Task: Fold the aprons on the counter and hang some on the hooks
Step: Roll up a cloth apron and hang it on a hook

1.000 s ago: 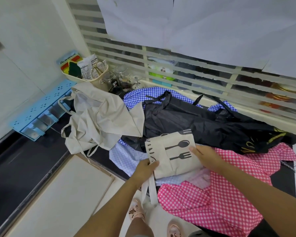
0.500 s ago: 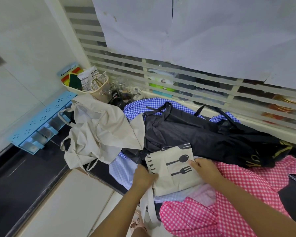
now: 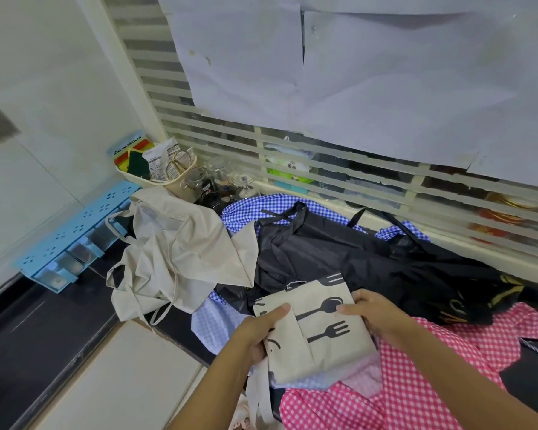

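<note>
- The dark counter runs below a slatted window and is heaped with loose aprons.
- A black apron sprawls across the back, covering most of a blue checked apron.
- A pink checked apron spreads at the near right, beneath the right forearm.
- A plain beige apron lies crumpled at the left, against a light-blue rack.
- The folded printed apron, spoon and fork showing, sits on top of the pile at the front.
- The left hand pinches its left edge, thumb on top; the right hand pinches its right edge.
- A basket and glass jars crowd the corner.
</note>
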Demonstrator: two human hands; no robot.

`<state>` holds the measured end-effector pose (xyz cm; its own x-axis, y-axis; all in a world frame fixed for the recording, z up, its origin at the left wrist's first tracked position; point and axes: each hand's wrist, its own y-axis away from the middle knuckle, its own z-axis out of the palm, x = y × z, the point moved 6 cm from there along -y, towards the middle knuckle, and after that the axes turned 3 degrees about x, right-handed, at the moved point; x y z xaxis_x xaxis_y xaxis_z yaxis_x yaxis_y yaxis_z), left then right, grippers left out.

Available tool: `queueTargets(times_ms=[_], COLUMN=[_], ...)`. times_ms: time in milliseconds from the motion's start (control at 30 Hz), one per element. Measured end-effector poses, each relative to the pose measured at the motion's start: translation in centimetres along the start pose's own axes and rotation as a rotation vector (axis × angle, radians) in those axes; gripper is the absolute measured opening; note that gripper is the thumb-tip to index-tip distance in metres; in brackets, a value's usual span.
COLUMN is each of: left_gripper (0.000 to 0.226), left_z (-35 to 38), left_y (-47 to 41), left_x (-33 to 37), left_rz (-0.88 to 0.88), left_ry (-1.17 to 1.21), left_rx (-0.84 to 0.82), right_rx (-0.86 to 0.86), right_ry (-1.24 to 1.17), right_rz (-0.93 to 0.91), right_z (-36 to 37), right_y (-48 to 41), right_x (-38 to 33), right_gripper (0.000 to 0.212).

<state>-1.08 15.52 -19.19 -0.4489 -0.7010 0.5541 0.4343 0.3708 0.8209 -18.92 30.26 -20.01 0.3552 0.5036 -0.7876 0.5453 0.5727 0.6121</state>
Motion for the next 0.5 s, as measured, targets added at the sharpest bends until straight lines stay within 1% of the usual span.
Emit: queueTargets(times_ms=[33, 100, 167, 200, 233, 300, 333, 400, 433, 467, 500], left_gripper=[0.026, 0.027, 0.033, 0.034, 0.033, 0.023, 0.020, 0.023, 0.024, 0.026, 0.029], left_z=[0.3, 1.2, 1.7, 1.8, 1.7, 1.5, 1.6, 1.8, 1.9, 1.9, 2.0], left_y=[0.5, 1.8, 3.2, 3.8, 4.4, 5.7, 6.5, 7.7, 7.9, 7.7, 7.2], left_x=[0.1, 0.7, 2.6, 3.9, 5.4, 8.6, 10.1, 11.8, 12.0, 11.8, 11.1], left_rz=[0.010, 0.053, 0.174, 0.267, 0.388, 0.681, 0.848, 1.182, 1.315, 1.405, 1.457], left_ry=[-0.001, 0.002, -0.025, -0.072, -0.160, -0.397, -0.521, -0.749, -0.831, -0.896, -0.956], left_rx=[-0.038, -0.149, -0.232, -0.231, -0.196, -0.065, -0.001, 0.127, 0.184, 0.221, 0.238], right_rx=[-0.015, -0.101, -0.194, -0.196, -0.155, 0.000, 0.076, 0.203, 0.278, 0.343, 0.388], right_ry=[-0.031, -0.120, -0.131, -0.109, -0.059, 0.116, 0.210, 0.366, 0.470, 0.592, 0.704], right_rz=[-0.004, -0.029, -0.113, -0.187, -0.293, -0.543, -0.646, -0.821, -0.910, -0.981, -1.029], right_z=[-0.1, 0.2, 0.5, 0.4, 0.1, -0.8, -1.0, -1.3, -1.5, -1.4, -1.3], right_y=[0.3, 1.2, 2.5, 3.2, 3.8, 4.7, 5.3, 6.3, 6.5, 6.7, 6.4], right_x=[-0.6, -2.2, -4.7, -6.1, -7.7, -10.7, -12.0, -13.5, -13.7, -13.6, -12.8], right_gripper=[0.027, 0.035, 0.045, 0.047, 0.041, 0.022, 0.020, 0.023, 0.027, 0.033, 0.041])
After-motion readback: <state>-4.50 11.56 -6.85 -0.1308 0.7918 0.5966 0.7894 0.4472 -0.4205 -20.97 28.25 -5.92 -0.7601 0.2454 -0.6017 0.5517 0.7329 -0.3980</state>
